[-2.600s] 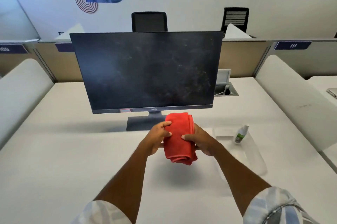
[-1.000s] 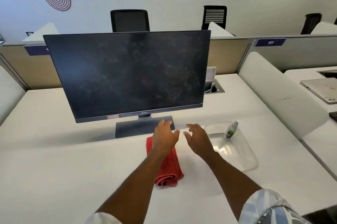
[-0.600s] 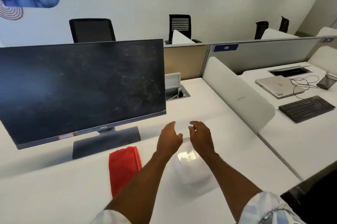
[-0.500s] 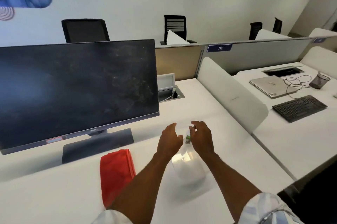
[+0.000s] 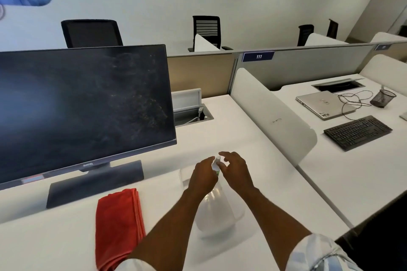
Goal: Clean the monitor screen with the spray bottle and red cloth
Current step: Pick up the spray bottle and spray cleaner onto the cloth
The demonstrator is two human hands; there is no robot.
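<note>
A dusty black monitor [image 5: 83, 105] stands on the white desk [image 5: 253, 160], smudged mostly on its right half. The folded red cloth [image 5: 119, 226] lies flat on the desk in front of the monitor's base, with no hand on it. A small white spray bottle [image 5: 216, 163] with a green label stands upright in a clear plastic tray [image 5: 222, 215]. My left hand [image 5: 203, 175] is curled around the bottle from the left. My right hand [image 5: 234, 171] is at the bottle's top from the right, fingers apart. The hands hide most of the bottle.
The monitor's dark base [image 5: 94, 182] sits left of the tray. A cable hatch [image 5: 191, 114] lies open behind the monitor. A white divider [image 5: 271, 121] bounds the desk on the right; beyond it are a laptop [image 5: 323, 105], a keyboard [image 5: 356, 132] and a mesh cup [image 5: 383, 98].
Both hands let go of the red cloth, which now lies on the desk, and moved right to the spray bottle in the tray. The view swung right.
</note>
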